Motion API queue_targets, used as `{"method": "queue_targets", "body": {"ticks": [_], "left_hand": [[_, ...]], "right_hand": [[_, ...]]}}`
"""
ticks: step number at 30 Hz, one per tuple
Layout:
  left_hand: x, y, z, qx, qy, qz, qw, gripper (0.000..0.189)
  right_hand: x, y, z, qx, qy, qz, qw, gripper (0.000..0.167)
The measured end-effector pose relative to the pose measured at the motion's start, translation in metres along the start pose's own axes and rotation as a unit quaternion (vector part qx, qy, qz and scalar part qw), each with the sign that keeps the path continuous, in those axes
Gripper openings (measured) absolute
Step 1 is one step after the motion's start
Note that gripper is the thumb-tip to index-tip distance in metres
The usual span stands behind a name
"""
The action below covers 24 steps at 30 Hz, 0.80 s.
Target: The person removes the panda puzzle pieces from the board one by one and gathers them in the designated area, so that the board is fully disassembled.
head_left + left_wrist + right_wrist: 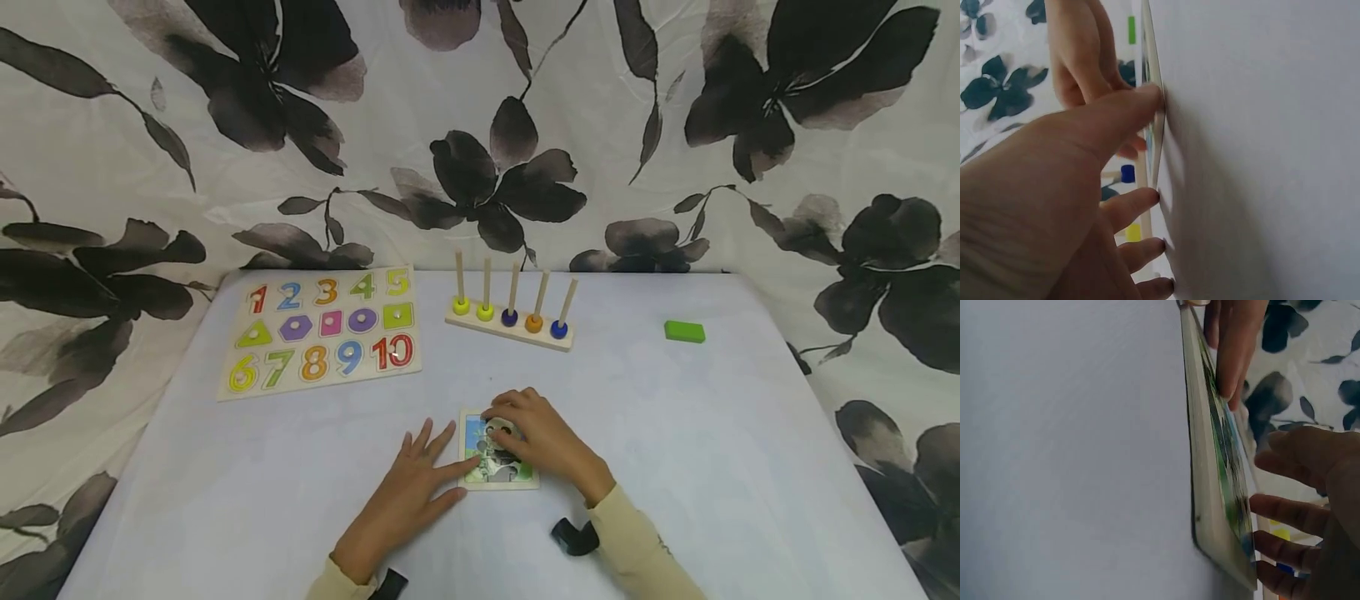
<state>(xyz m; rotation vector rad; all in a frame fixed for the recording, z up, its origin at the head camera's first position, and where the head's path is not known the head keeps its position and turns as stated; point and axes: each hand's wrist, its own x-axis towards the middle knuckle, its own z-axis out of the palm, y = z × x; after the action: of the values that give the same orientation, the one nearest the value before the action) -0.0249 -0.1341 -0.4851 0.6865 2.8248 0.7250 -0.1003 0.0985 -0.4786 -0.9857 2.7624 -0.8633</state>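
Observation:
A small panda picture puzzle (501,472) in a light wooden frame lies on the white table in the head view. My left hand (408,492) spreads its fingers at the left side; the index finger lies over the picture and the thumb touches the lower left corner. From the right, my right hand (546,435) reaches over the upper part of the picture, its fingertips on the surface and covering the top right corner. The right wrist view has the puzzle (1227,456) edge-on, the right fingers (1288,512) loosely bent and apart along it.
Behind to the left lies a number and shape board (300,392). A peg stand (495,327) with coloured rings on its pegs is at the back middle. A green block (684,332) sits at the back right. Floral cloth (480,100) hangs behind the table.

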Motion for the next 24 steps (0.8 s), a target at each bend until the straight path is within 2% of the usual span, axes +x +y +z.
{"method": "queue_targets", "body": {"ticks": [11,24], "left_hand": [[0.001,0.001,0.002,0.011,-0.003,-0.006,0.9999,0.037],[0.001,0.002,0.002,0.023,0.009,0.002,0.9997,0.038]], "right_hand": [[0.015,-0.006,0.007,-0.058,-0.026,-0.009,0.9979,0.026],[0.019,-0.011,0.012,-0.046,-0.024,0.002,0.9987,0.026]]}}
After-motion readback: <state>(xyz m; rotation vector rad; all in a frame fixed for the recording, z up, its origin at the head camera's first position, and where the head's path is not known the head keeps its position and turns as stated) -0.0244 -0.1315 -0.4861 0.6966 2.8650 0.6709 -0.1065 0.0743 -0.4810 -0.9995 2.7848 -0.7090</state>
